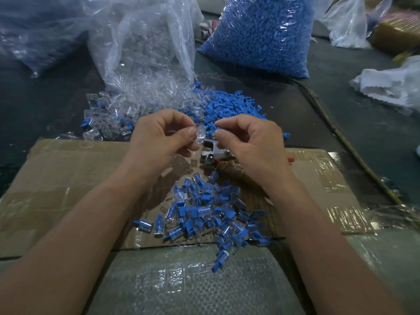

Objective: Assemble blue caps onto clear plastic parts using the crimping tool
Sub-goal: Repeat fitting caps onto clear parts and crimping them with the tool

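dark green tabletop [341, 92] under dim light; taped cardboard sheet [56, 178] in front, crumpled white plastic [391, 85] right.

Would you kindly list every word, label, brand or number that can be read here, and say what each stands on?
None: no text can be read in this view.
The cardboard sheet, the bag of blue caps and the bag of clear parts show no print.
The wrapped package at top right is too blurred to tell.
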